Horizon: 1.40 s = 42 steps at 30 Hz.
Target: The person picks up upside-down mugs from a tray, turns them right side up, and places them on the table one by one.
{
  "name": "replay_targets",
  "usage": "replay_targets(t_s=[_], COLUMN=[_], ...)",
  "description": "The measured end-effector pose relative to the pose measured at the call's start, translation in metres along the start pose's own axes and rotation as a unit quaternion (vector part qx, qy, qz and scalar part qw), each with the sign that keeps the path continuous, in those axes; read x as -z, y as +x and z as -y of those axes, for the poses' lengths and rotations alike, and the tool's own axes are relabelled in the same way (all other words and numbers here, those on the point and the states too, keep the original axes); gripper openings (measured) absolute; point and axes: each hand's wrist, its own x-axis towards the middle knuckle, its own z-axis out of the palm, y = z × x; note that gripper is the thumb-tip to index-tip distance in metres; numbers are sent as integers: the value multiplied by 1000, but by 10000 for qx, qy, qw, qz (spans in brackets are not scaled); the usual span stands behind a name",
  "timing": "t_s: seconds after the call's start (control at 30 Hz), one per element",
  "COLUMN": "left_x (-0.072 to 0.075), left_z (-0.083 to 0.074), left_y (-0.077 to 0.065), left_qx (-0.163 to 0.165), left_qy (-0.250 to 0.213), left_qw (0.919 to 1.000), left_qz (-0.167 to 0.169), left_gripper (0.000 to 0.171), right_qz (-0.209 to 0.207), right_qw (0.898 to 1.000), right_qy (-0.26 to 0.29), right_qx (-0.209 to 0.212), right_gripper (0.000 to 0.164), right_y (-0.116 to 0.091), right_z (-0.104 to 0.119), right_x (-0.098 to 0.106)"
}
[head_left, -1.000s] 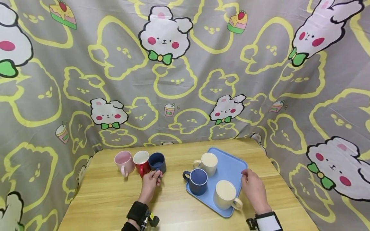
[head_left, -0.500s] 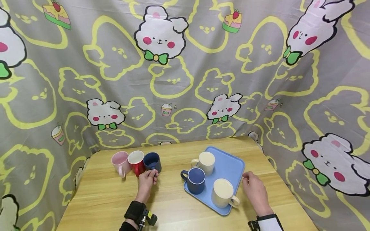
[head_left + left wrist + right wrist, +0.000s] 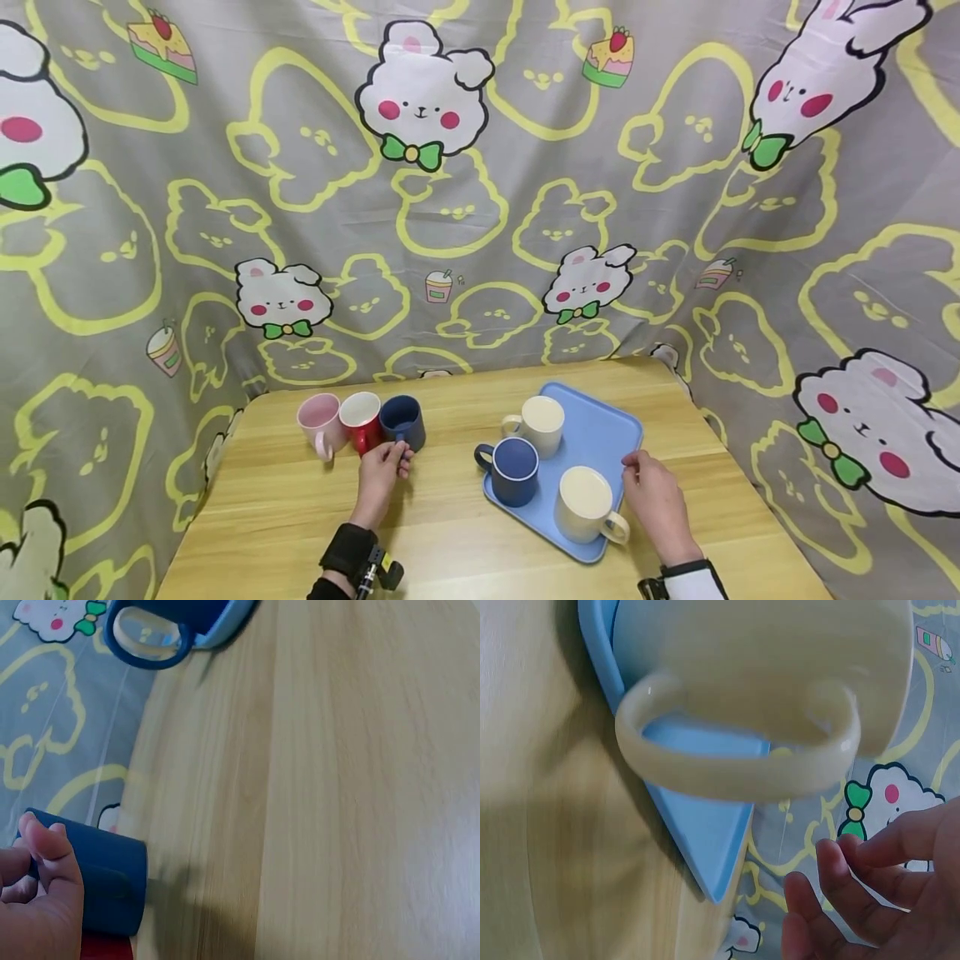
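My left hand (image 3: 377, 482) pinches the handle of a dark blue mug (image 3: 414, 425) standing upright on the table; in the left wrist view the curled fingers cover most of that handle. Beside this mug, on its left, stand a red mug with a white inside (image 3: 362, 412) and a pink mug (image 3: 321, 414). Over at the light blue tray (image 3: 596, 433), my right hand (image 3: 658, 500) hovers by the right edge with loosely bent fingers and holds nothing. Closest to it is a cream mug (image 3: 765, 675), its handle pointing toward the hand.
On the tray there are also another dark blue mug (image 3: 512, 475) and a second cream mug (image 3: 542, 425), both with handles to the left. Bare wooden table (image 3: 450, 533) lies between the mug row and the tray. A patterned curtain (image 3: 465, 208) surrounds the table's back and sides.
My left hand has shifted slightly left with the dark blue mug, and the red mug has moved slightly left too. The tray and its mugs have stayed in place.
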Motion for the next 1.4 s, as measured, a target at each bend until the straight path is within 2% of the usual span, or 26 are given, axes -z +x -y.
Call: replay_targets(t_s=[0.1, 0.17, 0.2, 0.27, 0.33, 0.37, 0.43, 0.5, 0.6, 0.83, 0.93, 1.03, 1.13, 1.23, 1.3, 1.4], left_x=[0, -2, -5, -14, -26, -34, -51, -69, -96, -139, -150, -154, -154, -154, -156, -161], left_z=[-2, -5, -8, -16, -28, -35, -50, -63, -76, -80, -79, -78, -78, -78, -77, -78], left_y=[-4, -9, -13, -19, -26, -29, -32, -29, -18, 18, 33, 44, 49, 51, 51, 48], left_qx=[-83, -302, -411, -602, -935, -1106, -1339, -1575, -1632, -1909, -1848, -1768, -1812, -1850, -1782, -1543], left_qy=[400, 1120, 1549, 2437, 3082, 3294, 3489, 3681, 4066, 4825, 4941, 4894, 4825, 4700, 4598, 4386], left_qw=[9992, 9932, 9869, 9670, 9447, 9359, 9270, 9163, 8958, 8325, 8142, 8067, 7994, 7958, 7977, 8077], left_qz=[26, -98, -204, -426, -612, -580, -322, 47, 744, 1942, 2425, 2802, 3088, 3340, 3470, 3626], left_gripper=[27, 29, 33, 48, 62, 67, 69, 64, 56, 40, 46, 51, 46, 37, 35, 31], right_qz=[90, 118, 127, 154, 158, 171, 169, 139, 60, 116, 105, 28, 31, 91, 85, 66], right_qw=[9999, 9999, 9998, 9997, 9997, 9997, 9997, 9998, 9998, 9997, 9997, 9998, 9998, 9997, 9998, 9996], right_qy=[23, 7, -13, -37, -59, -68, -49, -18, 65, 113, 170, 196, 191, 205, 205, 245], right_qx=[-77, -120, -137, -167, -149, -161, -156, -157, -191, -200, -169, -42, 70, 38, 13, 88], right_gripper=[21, 21, 20, 20, 20, 20, 20, 21, 22, 22, 22, 22, 21, 20, 20, 19], right_y=[0, 0, -1, -1, -2, -2, -2, -3, -4, 0, 2, 3, 4, 4, 4, 6], right_z=[1, 1, 1, 1, 0, 0, -1, -1, -1, 0, 1, 3, 6, 8, 8, 7], right_x=[-1, -1, -1, -1, -2, -2, -2, -3, -1, 0, 1, 3, 4, 6, 7, 8])
